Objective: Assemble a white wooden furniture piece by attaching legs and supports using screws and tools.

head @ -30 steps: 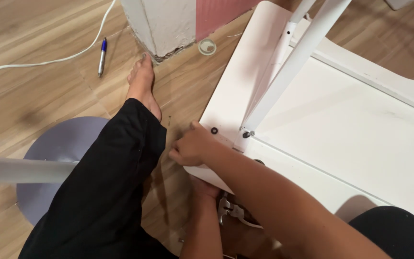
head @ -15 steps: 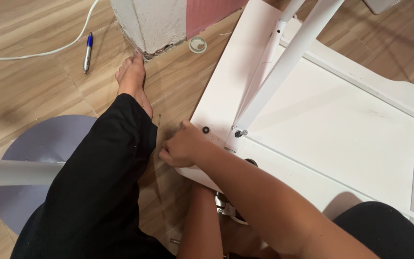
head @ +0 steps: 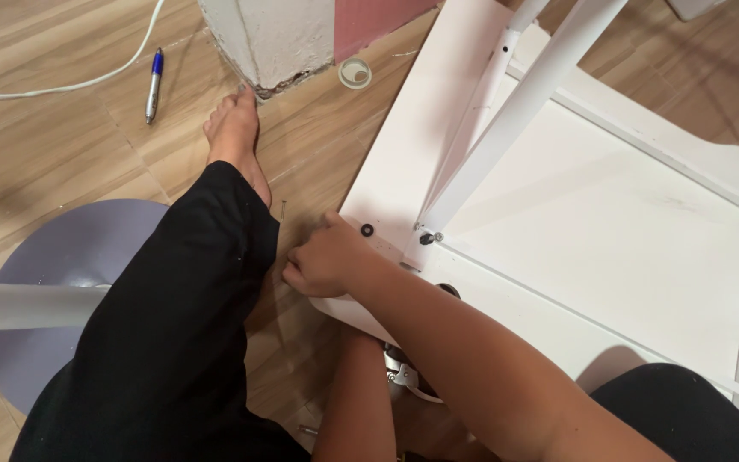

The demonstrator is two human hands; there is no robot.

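My right hand [head: 327, 261] is curled into a fist on the near corner of an upturned white furniture panel [head: 609, 222], fingers wrapped at its edge. Beside my knuckles a black bolt head [head: 367, 229] sits in the panel. A second bolt [head: 427, 238] is at the foot of a slanted white leg [head: 523, 103]. My left forearm [head: 354, 402] runs up under that corner, and the left hand is hidden beneath the panel. A small metal tool [head: 399, 374] lies on the floor between my arms.
My leg in black trousers [head: 173, 342] and bare foot [head: 234, 137] stretch left of the panel. A grey round base [head: 62, 265] with a pole [head: 19, 305] lies at the left. A blue pen [head: 154, 84], white cable [head: 62, 85], tape ring [head: 354, 73] and wall corner [head: 275, 34] lie beyond.
My right hand stays curled at the panel's corner. Only the view has shifted a little, showing more of the panel's right side.
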